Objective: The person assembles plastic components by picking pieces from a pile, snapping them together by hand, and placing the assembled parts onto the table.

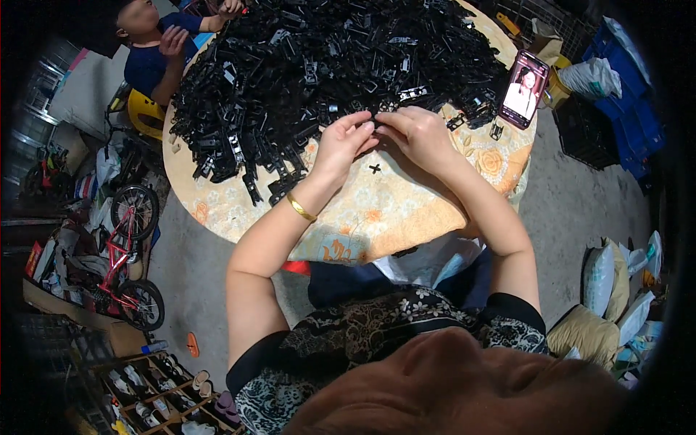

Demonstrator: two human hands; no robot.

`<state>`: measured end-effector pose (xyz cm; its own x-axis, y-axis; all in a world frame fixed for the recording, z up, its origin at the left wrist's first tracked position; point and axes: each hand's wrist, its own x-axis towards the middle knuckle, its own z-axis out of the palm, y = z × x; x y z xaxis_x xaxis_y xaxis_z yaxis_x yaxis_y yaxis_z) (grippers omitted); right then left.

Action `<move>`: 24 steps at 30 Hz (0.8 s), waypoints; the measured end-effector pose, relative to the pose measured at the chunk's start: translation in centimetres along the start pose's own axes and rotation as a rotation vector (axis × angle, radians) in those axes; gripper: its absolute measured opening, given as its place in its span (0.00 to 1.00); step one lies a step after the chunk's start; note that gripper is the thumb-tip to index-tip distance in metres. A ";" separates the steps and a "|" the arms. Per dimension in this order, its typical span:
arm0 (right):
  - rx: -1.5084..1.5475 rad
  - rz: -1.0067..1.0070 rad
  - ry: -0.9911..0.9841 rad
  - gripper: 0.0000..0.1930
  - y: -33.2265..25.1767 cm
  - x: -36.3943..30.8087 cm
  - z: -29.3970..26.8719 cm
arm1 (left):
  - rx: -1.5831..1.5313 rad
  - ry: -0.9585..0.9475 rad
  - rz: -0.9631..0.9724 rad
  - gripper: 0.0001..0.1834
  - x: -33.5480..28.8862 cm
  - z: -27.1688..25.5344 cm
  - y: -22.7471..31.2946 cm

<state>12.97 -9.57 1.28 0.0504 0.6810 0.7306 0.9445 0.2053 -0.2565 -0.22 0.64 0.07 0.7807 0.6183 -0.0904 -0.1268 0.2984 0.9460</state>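
Note:
My left hand (344,142) and my right hand (417,136) meet over the near edge of a heap of black plastic parts (348,58). Thumbs and forefingers of both pinch at a small black piece (375,123), mostly covered by the fingertips, so its exact shape cannot be told. Just below the hands, a small black cross-shaped piece (375,169) lies by itself on the patterned tablecloth (326,225). A gold bangle (301,207) circles my left wrist.
A phone (523,89) with a lit screen stands at the table's right edge. Another person (156,51) sits at the far left of the table. On the floor are a red bicycle (119,254) at left, blue crates (623,94) and stuffed sacks (591,326) at right.

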 end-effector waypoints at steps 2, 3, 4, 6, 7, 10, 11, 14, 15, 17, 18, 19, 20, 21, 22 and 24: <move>-0.043 -0.003 -0.030 0.09 -0.3 0.3 -0.6 | 0.029 -0.011 0.002 0.17 -0.1 0.1 0.2; -0.050 0.027 -0.042 0.09 -0.6 0.4 -1.0 | 0.015 -0.021 0.003 0.18 -0.4 0.4 0.4; -0.057 0.057 -0.054 0.10 -0.8 0.5 -1.2 | 0.001 -0.031 0.003 0.19 -0.5 0.5 0.5; -0.026 -0.013 0.011 0.10 -0.2 0.6 -1.1 | 0.000 -0.077 0.020 0.19 -0.4 0.4 0.5; 0.007 -0.085 0.075 0.11 0.2 0.6 -0.9 | -0.002 -0.121 0.038 0.19 -0.4 0.3 0.6; 0.276 0.080 0.043 0.12 1.8 0.5 -0.2 | 0.035 -0.127 0.001 0.19 -0.3 0.3 1.2; 0.525 0.357 -0.009 0.13 2.7 0.5 -0.6 | 0.035 -0.132 0.001 0.19 -0.3 0.4 1.3; 0.641 0.569 0.257 0.11 5.6 0.6 -2.0 | 0.119 -0.060 0.019 0.18 -0.5 0.8 1.2; 0.399 0.614 0.132 0.12 5.8 0.6 -2.5 | 0.111 -0.043 -0.011 0.18 -0.5 0.6 1.0; 0.092 0.459 -0.070 0.14 5.2 0.5 -2.3 | 0.102 -0.036 -0.030 0.17 -0.5 0.4 0.7; -0.055 0.391 -0.198 0.15 4.3 0.4 -2.3 | 0.101 -0.039 -0.029 0.17 -0.5 0.4 0.5; -0.093 0.308 -0.173 0.16 3.6 0.3 -2.0 | 0.129 -0.042 -0.012 0.17 -0.5 0.3 0.3; -0.170 0.327 -0.162 0.15 2.9 0.3 -1.7 | 0.157 -0.044 0.005 0.17 -0.6 0.3 0.2; -0.233 0.308 -0.181 0.14 3.2 0.0 -1.4 | 0.169 -0.048 -0.014 0.16 -0.6 0.5 0.2; -0.296 0.288 -0.201 0.13 3.5 -0.2 -1.0 | 0.168 -0.051 -0.014 0.16 -0.6 0.6 0.1; -0.275 0.262 -0.217 0.12 3.5 -0.5 -0.7 | 0.176 -0.069 -0.051 0.16 -0.6 0.8 0.0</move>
<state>16.51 -9.68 0.52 0.2579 0.8232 0.5058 0.9617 -0.1686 -0.2159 -0.14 -0.32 0.39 0.8241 0.5527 -0.1241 0.0182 0.1931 0.9810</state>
